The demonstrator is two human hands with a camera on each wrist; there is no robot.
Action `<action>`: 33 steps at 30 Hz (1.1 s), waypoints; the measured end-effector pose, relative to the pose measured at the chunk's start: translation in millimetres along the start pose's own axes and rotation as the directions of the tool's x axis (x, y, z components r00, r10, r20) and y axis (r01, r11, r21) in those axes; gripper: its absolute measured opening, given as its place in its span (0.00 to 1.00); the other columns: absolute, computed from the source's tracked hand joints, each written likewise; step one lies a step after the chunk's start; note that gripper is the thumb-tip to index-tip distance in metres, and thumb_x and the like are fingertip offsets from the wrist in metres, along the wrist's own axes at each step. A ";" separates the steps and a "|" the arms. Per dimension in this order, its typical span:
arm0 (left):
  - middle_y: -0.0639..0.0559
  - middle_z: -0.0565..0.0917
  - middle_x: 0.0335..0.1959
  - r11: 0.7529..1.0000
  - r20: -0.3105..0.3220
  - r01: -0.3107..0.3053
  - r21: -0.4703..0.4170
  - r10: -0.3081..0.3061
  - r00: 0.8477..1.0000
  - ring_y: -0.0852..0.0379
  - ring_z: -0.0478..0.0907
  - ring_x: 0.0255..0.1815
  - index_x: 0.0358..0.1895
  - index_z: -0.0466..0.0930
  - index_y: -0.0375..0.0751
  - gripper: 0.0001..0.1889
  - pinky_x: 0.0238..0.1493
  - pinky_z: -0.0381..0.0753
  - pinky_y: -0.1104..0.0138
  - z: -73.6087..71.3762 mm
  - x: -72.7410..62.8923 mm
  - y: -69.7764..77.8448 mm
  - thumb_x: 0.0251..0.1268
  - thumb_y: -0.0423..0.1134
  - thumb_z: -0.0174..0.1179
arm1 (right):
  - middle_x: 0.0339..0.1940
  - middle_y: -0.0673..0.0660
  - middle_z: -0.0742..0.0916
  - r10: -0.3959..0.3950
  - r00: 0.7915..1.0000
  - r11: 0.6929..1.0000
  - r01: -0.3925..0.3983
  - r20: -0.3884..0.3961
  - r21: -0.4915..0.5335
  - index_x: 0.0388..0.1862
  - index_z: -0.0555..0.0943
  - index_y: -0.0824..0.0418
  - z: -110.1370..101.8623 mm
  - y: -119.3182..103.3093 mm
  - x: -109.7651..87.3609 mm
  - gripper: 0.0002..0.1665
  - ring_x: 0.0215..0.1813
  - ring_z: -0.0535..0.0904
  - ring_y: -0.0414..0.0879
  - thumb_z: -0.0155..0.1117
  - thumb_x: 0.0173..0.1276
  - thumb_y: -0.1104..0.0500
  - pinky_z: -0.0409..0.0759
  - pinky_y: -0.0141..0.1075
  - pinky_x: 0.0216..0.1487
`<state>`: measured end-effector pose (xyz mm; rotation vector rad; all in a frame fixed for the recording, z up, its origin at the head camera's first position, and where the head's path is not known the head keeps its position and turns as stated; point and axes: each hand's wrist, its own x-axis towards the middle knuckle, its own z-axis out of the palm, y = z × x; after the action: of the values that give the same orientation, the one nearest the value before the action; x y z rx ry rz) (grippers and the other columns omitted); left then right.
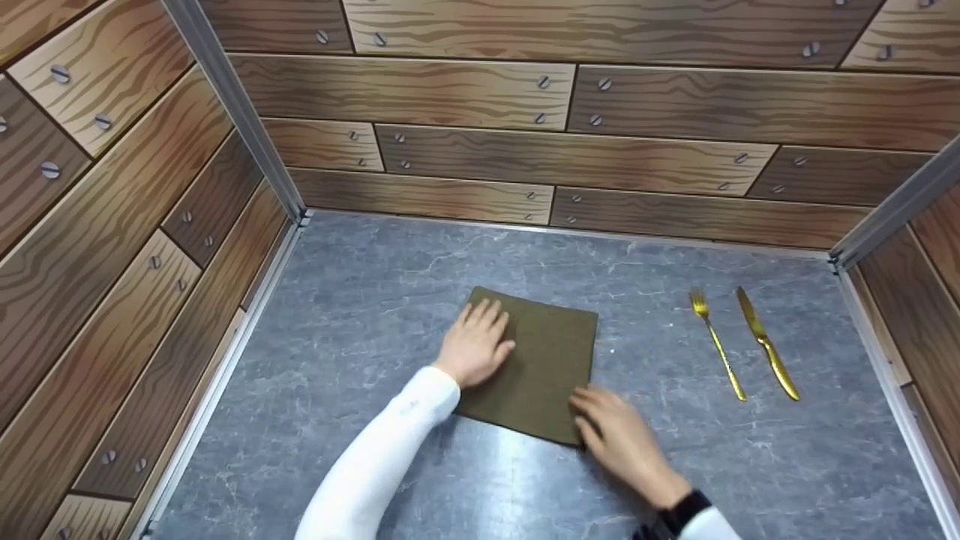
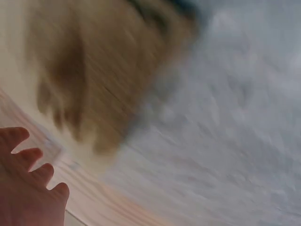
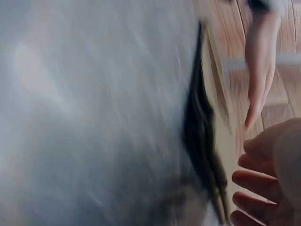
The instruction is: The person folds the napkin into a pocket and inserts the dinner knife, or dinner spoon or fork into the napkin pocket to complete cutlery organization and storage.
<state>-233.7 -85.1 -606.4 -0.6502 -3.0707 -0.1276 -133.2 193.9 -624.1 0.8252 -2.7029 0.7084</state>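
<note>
A folded olive-brown cloth [image 1: 544,360] lies on the grey tabletop, roughly square in the head view. Over its left part my left hand [image 1: 474,346] spreads, fingers pointing away from me and thumb to the right. My right hand [image 1: 619,435] is at the cloth's near right corner, its fingertips right at the edge and its fingers loosely bent. Stacked layers show along the cloth's edge [image 3: 207,132] in the right wrist view, with the right-hand fingers [image 3: 256,183] apart from one another. The left wrist view is blurred; the cloth [image 2: 108,70] fills its upper left.
A gold fork [image 1: 716,341] and a gold knife [image 1: 766,341] lie side by side to the right of the cloth. Wood-patterned panels [image 1: 465,150] with metal edging wall in the table at the back and both sides.
</note>
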 end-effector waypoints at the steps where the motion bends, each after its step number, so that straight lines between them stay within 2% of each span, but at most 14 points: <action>1: 0.46 0.58 0.80 1.000 0.014 0.018 -0.006 -0.018 1.000 0.46 0.51 0.82 0.77 0.61 0.44 0.34 0.81 0.48 0.51 1.1 4.0 -3.9 0.79 0.60 0.38 | 0.58 0.63 0.85 -0.032 1.000 0.999 0.032 -0.001 -0.025 0.54 0.84 0.64 0.2 -5.2 -6.2 0.21 0.61 0.79 0.61 0.71 0.62 0.61 0.76 0.59 0.62; 4: 0.46 0.52 0.82 0.998 0.066 0.066 -0.015 -0.065 0.996 0.48 0.47 0.83 0.79 0.56 0.44 0.36 0.81 0.48 0.51 5.0 13.3 -12.8 0.78 0.62 0.36 | 0.56 0.60 0.86 -0.089 0.996 0.993 0.089 0.007 -0.082 0.53 0.85 0.63 1.3 -19.4 -22.8 0.21 0.59 0.81 0.58 0.72 0.62 0.59 0.78 0.55 0.60; 6: 0.47 0.50 0.83 0.996 0.100 0.085 -0.009 -0.083 0.991 0.50 0.44 0.83 0.80 0.53 0.45 0.37 0.81 0.47 0.52 7.7 18.7 -16.8 0.78 0.63 0.35 | 0.54 0.58 0.87 -0.092 0.995 0.990 0.094 0.026 -0.109 0.53 0.86 0.62 1.1 -27.0 -30.9 0.20 0.57 0.81 0.54 0.73 0.62 0.57 0.80 0.51 0.57; 12: 0.50 0.49 0.83 0.996 0.133 0.087 0.002 -0.086 0.987 0.52 0.43 0.83 0.81 0.51 0.46 0.38 0.82 0.45 0.53 12.0 32.4 -22.1 0.77 0.66 0.32 | 0.55 0.55 0.85 0.005 0.990 0.992 0.012 0.139 -0.124 0.56 0.85 0.61 -0.7 -38.7 -41.8 0.21 0.57 0.79 0.50 0.69 0.67 0.54 0.80 0.48 0.55; 18: 0.49 0.49 0.83 0.993 0.183 0.114 0.012 -0.114 0.976 0.52 0.44 0.83 0.80 0.52 0.45 0.39 0.82 0.45 0.54 15.4 29.7 -26.7 0.77 0.66 0.31 | 0.59 0.57 0.83 0.066 0.962 0.992 -0.034 0.266 -0.124 0.62 0.81 0.62 0.4 -45.5 -44.2 0.24 0.60 0.78 0.52 0.64 0.72 0.52 0.80 0.49 0.58; 26: 0.47 0.52 0.82 0.992 0.214 0.122 0.024 -0.124 0.969 0.50 0.46 0.83 0.80 0.54 0.43 0.41 0.81 0.47 0.54 10.8 33.6 -27.5 0.76 0.68 0.31 | 0.58 0.57 0.83 0.083 0.954 0.985 -0.035 0.288 -0.170 0.61 0.82 0.62 1.1 -50.1 -40.8 0.24 0.58 0.79 0.52 0.63 0.72 0.50 0.81 0.48 0.54; 33: 0.44 0.54 0.81 0.994 0.206 0.099 0.051 -0.108 0.973 0.48 0.49 0.82 0.78 0.58 0.41 0.42 0.81 0.48 0.54 7.3 36.3 -24.5 0.75 0.69 0.30 | 0.60 0.58 0.82 0.155 0.949 0.980 -0.112 0.274 -0.165 0.65 0.79 0.63 5.8 -54.4 -46.5 0.30 0.60 0.77 0.53 0.63 0.71 0.46 0.78 0.51 0.58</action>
<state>-276.8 -92.1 -614.9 -0.5339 -3.2998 0.0042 -64.5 173.0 -624.4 0.7656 -3.0505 0.4344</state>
